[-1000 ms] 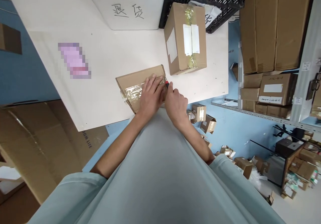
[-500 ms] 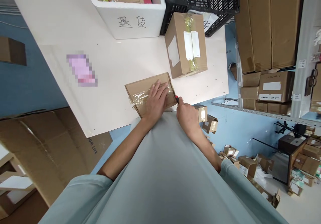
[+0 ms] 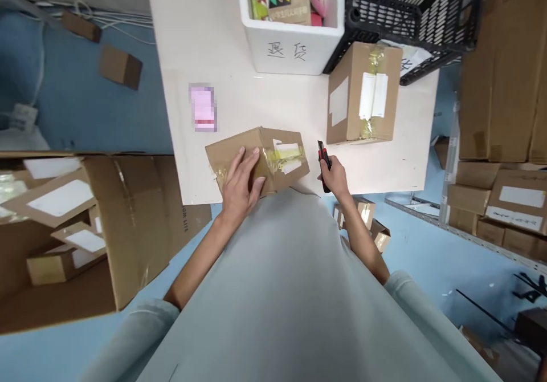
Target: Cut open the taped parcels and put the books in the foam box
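A small taped cardboard box point(image 3: 273, 157) lies at the near edge of the white table point(image 3: 239, 102). My left hand point(image 3: 241, 182) rests on its near left part, fingers spread over the top and thumb on the near side. My right hand point(image 3: 335, 175) is off to the right of the box, closed around a red and black utility knife point(image 3: 323, 159) that points away from me. The knife is clear of the box.
A taller taped box point(image 3: 363, 94) stands at the table's right. Behind it are a white foam bin point(image 3: 294, 45) with books and a black plastic crate point(image 3: 410, 11). A large open carton point(image 3: 77, 228) sits on the floor left; shelves of boxes point(image 3: 496, 114) stand right.
My right hand has pulled the knife away from the box's right end and out to the right. The box has been turned, showing a taped end. My left hand shifted to its near left part.
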Demonstrator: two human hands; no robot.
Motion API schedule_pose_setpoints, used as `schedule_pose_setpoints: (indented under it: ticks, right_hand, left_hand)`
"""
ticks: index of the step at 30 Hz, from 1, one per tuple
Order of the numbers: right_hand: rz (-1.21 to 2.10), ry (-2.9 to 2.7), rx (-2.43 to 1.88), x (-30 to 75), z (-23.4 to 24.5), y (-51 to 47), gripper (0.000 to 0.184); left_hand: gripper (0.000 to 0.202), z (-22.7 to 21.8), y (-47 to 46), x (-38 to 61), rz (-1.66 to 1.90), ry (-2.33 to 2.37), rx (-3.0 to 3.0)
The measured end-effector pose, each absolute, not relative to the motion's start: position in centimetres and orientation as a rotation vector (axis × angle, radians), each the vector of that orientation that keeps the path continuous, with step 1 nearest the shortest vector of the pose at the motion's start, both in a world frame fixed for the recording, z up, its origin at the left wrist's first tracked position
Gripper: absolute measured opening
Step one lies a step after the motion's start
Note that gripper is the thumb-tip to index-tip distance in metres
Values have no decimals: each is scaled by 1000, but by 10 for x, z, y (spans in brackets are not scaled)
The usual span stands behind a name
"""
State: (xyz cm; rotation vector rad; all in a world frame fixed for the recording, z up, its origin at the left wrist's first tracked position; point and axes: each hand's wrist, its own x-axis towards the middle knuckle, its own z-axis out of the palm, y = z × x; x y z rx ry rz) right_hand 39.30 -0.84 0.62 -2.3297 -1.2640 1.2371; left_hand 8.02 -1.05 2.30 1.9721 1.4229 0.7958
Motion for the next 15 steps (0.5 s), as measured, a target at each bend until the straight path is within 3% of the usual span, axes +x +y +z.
schedule_pose_setpoints:
  ticks: [4, 8, 15]
  right_hand:
    - [1435, -1207, -2263, 371, -21, 3, 22]
    - [1522, -1230, -2216, 354, -24, 2, 24]
    - [1328, -1275, -2325, 372, 7, -18, 36]
  left_hand:
    - [66, 44, -28, 66, 858, 1737, 1788]
    - [56, 65, -34, 67, 854, 1877, 1547]
    - [62, 64, -28, 74, 851, 1745, 1388]
